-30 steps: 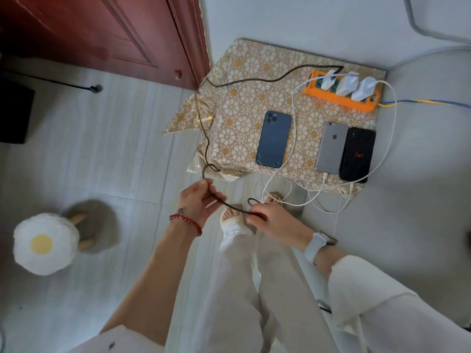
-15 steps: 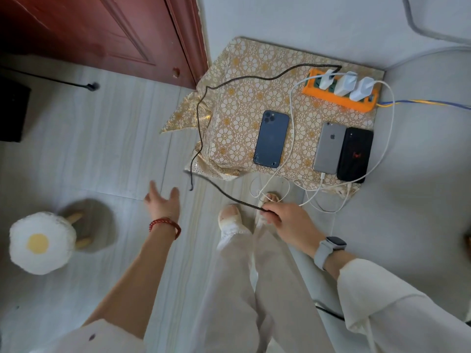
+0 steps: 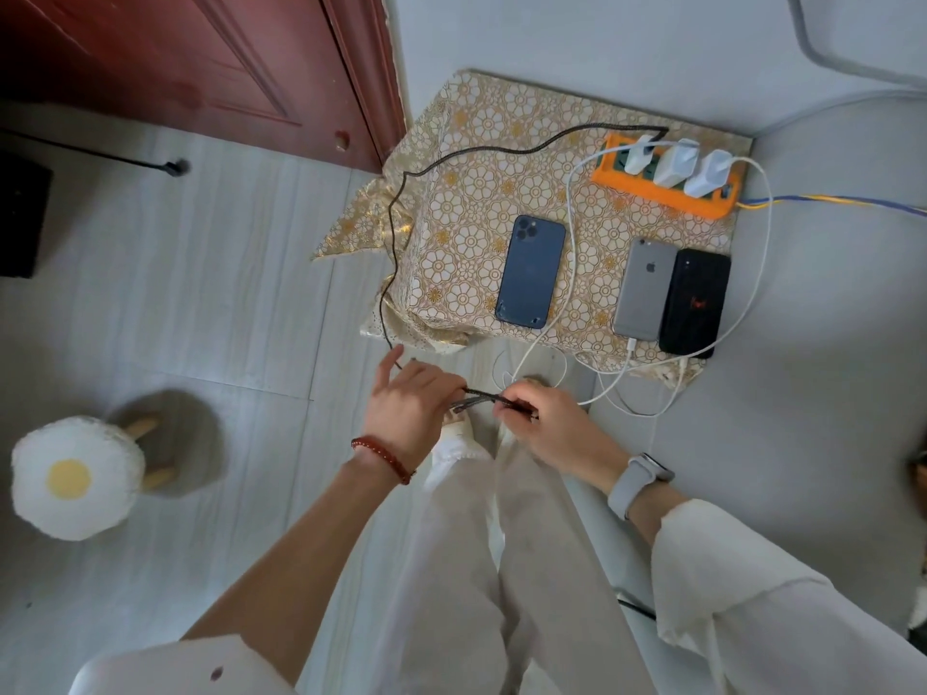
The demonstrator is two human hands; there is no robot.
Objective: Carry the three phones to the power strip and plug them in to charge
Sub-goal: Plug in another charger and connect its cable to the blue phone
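While both hands work the black braided cable [image 3: 401, 233] at lower centre, left hand [image 3: 409, 411] and right hand [image 3: 547, 428] fingers pinching it, risk: a tug unseats its charger from the orange power strip [image 3: 662, 193], upper right. Blue phone [image 3: 530, 271] on worktop, seemingly unplugged; grey phone [image 3: 644, 288] and black phone [image 3: 694, 302] beside it, on white leads.

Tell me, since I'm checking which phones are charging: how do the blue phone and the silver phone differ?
The dark blue phone lies alone at the left with no cable visible at its port; the silver-grey phone lies against a black phone, with a white cable plugged into its near end. Both lie face down on the gold floral cloth.
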